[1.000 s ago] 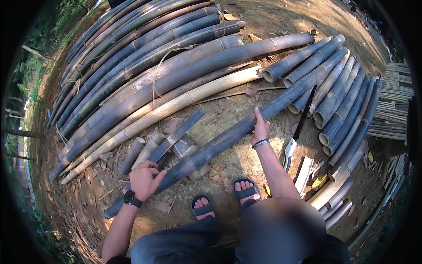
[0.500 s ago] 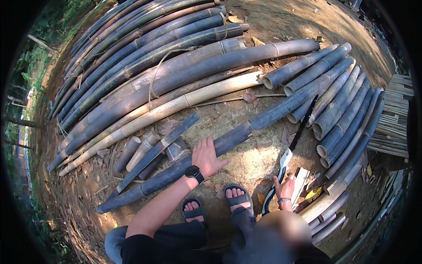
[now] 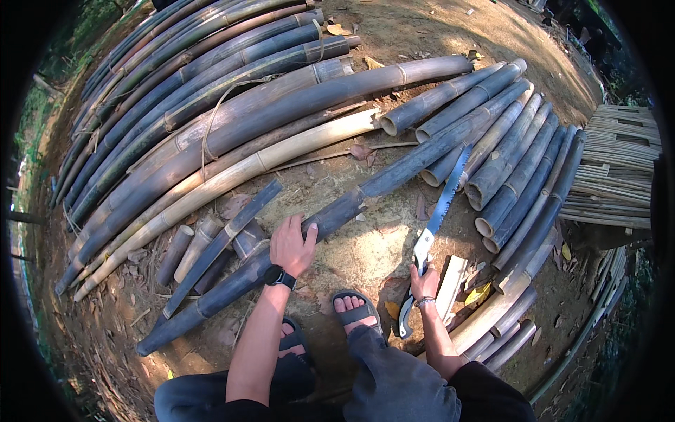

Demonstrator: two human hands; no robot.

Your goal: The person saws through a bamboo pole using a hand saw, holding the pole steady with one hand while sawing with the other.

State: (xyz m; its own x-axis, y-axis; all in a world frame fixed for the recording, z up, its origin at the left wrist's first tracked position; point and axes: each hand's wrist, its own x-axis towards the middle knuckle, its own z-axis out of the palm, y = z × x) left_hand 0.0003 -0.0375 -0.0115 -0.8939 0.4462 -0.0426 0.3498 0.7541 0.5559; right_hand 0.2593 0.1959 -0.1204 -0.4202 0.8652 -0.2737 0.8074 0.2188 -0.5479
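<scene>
A long dark bamboo pole [image 3: 330, 215] runs slantwise in front of me, from lower left to upper right, where its far end lies over shorter cut pieces. My left hand [image 3: 291, 247], with a watch at its wrist, is draped over the pole, fingers across its far side and thumb pointing away from me. In my right hand [image 3: 424, 283] is a pruning saw [image 3: 425, 245] with a curved white-and-dark handle. Its toothed blade points up and away, the tip in front of the pole's upper part; whether they touch I cannot tell.
Long bamboo poles [image 3: 281, 95] lie stacked at the far left, and cut lengths [image 3: 499, 190] at the right. Short offcuts [image 3: 200, 246] and a split strip [image 3: 232, 232] lie left of my hand. A pale split piece [image 3: 450, 281] sits beside the saw. A slatted bamboo panel [image 3: 612, 165] stands far right.
The saw has turned, so its blade shows broadside with teeth visible instead of dark and narrow. My left thumb has swung from pointing right to pointing away. The whole view has shifted.
</scene>
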